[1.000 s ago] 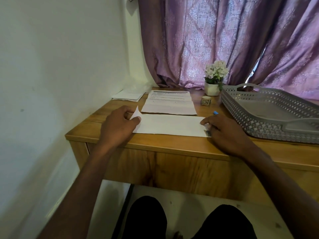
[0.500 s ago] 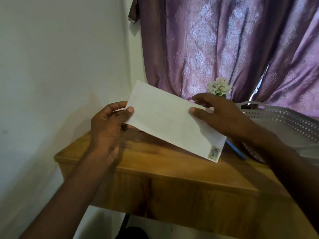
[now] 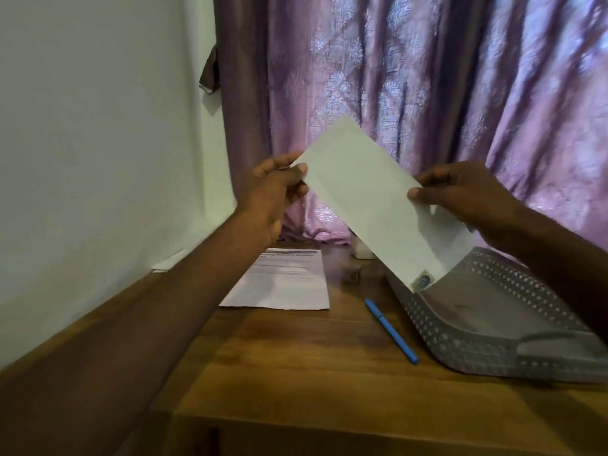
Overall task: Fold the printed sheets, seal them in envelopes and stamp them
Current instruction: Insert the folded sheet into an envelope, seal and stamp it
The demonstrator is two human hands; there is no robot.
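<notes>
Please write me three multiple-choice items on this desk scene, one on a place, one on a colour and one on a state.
1. Where does the printed paper sheet lie?
A. In the tray
B. Flat on the wooden desk
C. Under the pen

2. What colour is the slim plastic pen?
A. Blue
B. Red
C. Black

3. How is the long white paper envelope held?
A. Flat on the desk
B. By one hand
C. In the air, by both hands

Answers:
1 B, the sheet rests on the desk beside the grey perforated plastic tray.
2 A, its barrel is blue.
3 C, the left hand and the right hand pinch opposite ends.
</notes>
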